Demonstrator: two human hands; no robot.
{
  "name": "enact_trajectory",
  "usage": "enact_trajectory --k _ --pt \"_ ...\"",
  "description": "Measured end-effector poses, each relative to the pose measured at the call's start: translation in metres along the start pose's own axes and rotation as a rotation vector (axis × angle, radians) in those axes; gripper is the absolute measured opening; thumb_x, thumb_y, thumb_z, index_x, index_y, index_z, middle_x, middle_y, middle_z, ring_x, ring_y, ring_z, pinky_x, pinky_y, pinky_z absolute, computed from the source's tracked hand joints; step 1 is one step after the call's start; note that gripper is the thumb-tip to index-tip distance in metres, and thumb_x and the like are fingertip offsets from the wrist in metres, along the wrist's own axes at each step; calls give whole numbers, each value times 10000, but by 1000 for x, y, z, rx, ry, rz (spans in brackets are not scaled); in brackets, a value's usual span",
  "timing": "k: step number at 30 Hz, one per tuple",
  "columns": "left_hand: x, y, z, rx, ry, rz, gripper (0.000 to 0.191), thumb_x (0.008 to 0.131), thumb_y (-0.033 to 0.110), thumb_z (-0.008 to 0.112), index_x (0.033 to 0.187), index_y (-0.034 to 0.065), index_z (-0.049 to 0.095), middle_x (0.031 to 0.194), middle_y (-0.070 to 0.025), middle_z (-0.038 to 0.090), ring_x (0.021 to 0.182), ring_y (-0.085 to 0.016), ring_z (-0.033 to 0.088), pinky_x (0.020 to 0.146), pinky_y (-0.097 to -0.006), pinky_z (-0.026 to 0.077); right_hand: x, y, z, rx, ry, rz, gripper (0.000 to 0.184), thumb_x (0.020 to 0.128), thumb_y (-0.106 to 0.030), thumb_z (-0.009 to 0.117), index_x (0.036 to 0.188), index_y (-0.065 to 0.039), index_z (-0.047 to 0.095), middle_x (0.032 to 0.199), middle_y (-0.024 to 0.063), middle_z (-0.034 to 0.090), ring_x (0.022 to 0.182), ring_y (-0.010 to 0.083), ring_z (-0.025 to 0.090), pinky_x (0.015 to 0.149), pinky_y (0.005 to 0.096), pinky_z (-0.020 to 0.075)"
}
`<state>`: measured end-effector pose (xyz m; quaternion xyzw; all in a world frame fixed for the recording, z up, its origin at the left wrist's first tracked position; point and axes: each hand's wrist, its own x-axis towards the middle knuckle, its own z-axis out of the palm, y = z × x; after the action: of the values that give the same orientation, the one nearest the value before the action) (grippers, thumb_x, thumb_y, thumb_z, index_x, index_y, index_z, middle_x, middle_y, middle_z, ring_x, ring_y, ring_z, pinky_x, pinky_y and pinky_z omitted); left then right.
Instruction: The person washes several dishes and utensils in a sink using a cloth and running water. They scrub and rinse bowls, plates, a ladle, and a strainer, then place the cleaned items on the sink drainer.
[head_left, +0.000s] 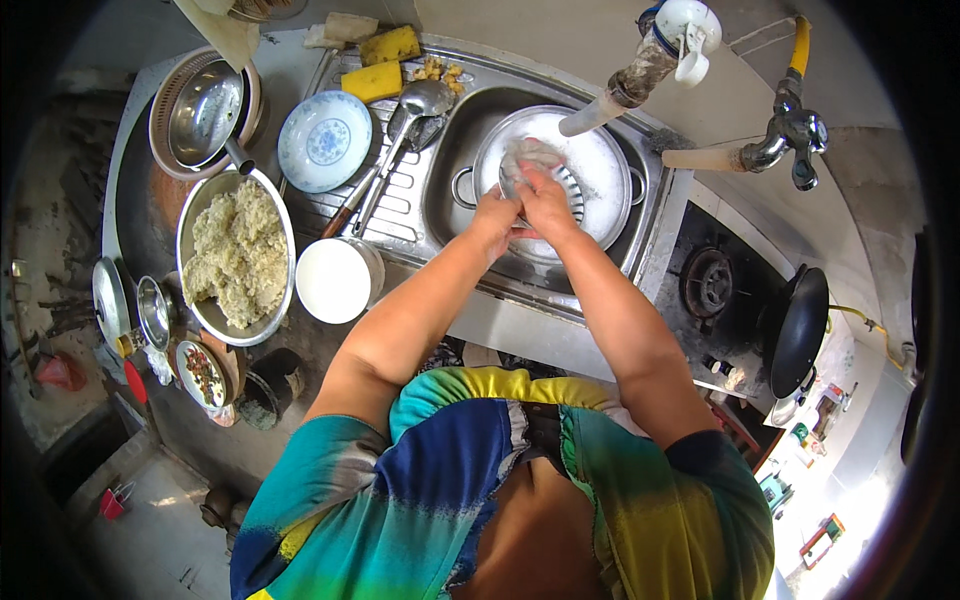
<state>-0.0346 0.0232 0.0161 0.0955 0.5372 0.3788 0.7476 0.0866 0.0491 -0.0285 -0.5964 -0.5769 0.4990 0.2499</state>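
Observation:
Both of my hands are over a wide metal pot (611, 202) of sudsy water in the stainless steel sink (450, 150). My left hand (498, 217) grips the near left side of a bowl with dark stripes (571, 191). A pale, wet cloth (529, 156) lies at the bowl's far left part, under the fingers of my right hand (545, 199), which presses into the bowl. Much of the bowl is hidden by the hands and the cloth. A plastic spout (589, 117) hangs just beyond the pot.
Left of the sink are a ladle (426, 97), a blue-patterned plate (325, 141), yellow sponges (373, 81), a white container (334, 280) and a metal basin (291, 255) of pale, lumpy food. Rightward stand a gas stove (675, 300) and a black wok (801, 330). A second tap (787, 139) juts out behind.

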Motion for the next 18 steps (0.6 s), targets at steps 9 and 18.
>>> enact_trajectory --k 9,18 --pt "-2 3 -29 -10 3 55 459 819 -65 502 1277 -25 507 1059 -167 636 887 -351 684 708 -531 649 -39 19 -66 -788 -166 -510 232 873 -80 542 1027 -20 705 1062 182 681 1055 363 624 955 486 459" --pt "18 -4 -3 -79 -59 1 593 761 -81 604 1335 -17 470 994 -120 539 793 -254 581 704 -598 629 10 40 -17 -328 1 -185 245 930 -120 532 1070 17 679 1050 225 678 1032 377 640 936 424 481"
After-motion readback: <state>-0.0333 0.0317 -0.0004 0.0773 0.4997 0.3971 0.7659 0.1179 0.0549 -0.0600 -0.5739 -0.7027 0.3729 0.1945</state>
